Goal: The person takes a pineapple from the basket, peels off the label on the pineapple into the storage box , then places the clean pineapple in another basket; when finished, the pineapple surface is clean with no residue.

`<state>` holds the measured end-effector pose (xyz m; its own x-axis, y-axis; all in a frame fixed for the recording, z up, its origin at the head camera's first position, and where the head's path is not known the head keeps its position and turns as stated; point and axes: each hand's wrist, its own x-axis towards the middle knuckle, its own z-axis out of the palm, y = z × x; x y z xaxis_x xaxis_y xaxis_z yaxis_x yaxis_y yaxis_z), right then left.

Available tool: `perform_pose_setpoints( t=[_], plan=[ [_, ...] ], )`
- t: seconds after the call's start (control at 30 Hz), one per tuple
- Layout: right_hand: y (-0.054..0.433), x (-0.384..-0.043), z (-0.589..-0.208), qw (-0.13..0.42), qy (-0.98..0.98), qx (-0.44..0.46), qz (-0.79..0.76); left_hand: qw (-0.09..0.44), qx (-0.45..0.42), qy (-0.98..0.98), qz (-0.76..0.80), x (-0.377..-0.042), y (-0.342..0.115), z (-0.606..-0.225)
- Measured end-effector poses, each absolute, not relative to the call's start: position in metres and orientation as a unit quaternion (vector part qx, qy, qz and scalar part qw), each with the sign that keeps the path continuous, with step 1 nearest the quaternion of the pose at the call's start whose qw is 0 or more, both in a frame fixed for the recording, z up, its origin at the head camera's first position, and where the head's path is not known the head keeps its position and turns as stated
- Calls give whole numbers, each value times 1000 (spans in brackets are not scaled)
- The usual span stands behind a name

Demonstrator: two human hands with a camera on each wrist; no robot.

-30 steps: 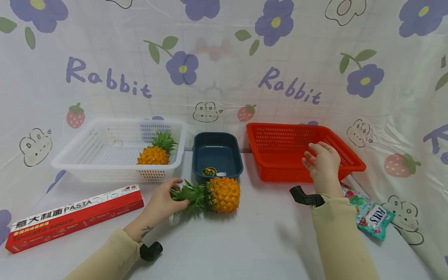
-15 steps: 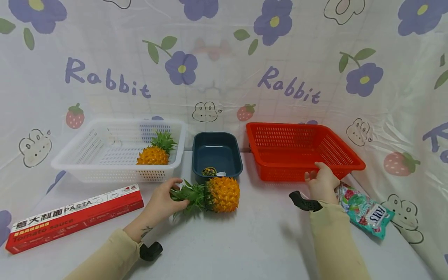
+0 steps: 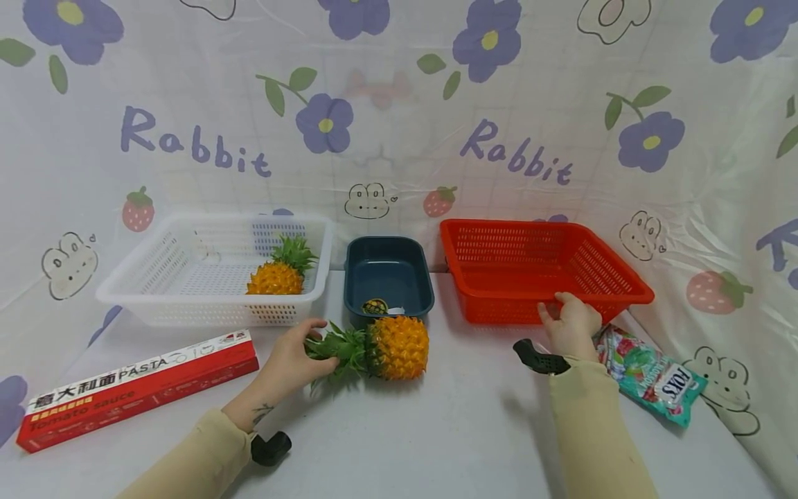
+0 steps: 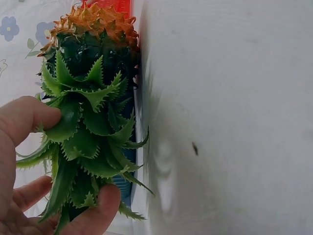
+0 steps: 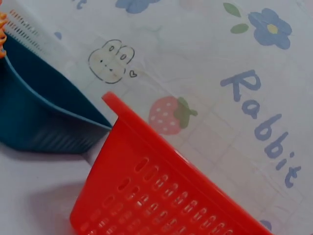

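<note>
My left hand (image 3: pixel 293 357) holds a toy pineapple (image 3: pixel 399 348) by its green leaves; the fruit lies sideways, orange end to the right. The left wrist view has thumb and fingers spread around the leafy crown (image 4: pixel 88 132). At the front rim of the red basket (image 3: pixel 499 308) my right hand (image 3: pixel 573 327) grips the edge, its fingertips bent over it. That hand does not appear in the right wrist view, where the red basket (image 5: pixel 161 181) fills the bottom. A second pineapple (image 3: pixel 274 278) sits in the white basket (image 3: pixel 206 308).
Between the baskets stands a dark blue bin (image 3: pixel 388 253) with a small round patterned item (image 3: pixel 375 306) inside. A red pasta box (image 3: pixel 137 388) lies at the left. The teal FOX'S candy bag (image 3: pixel 651 374) is at the right, beside my right hand. A printed curtain hangs behind.
My right hand has come back and down from above the red basket's inside to its front rim. My left hand and the pineapple have stayed put.
</note>
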<state>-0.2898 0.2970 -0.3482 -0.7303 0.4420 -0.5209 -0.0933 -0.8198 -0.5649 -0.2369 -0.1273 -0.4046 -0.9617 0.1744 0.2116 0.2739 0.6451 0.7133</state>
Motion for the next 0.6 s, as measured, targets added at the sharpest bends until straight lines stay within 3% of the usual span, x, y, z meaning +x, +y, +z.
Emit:
perform_pose_setpoints(
  t=[0.6],
  plan=[
    [298,-292,-354,166,-302,-336,877,36,-123,-917,-377,-237,-126,-400]
  ],
)
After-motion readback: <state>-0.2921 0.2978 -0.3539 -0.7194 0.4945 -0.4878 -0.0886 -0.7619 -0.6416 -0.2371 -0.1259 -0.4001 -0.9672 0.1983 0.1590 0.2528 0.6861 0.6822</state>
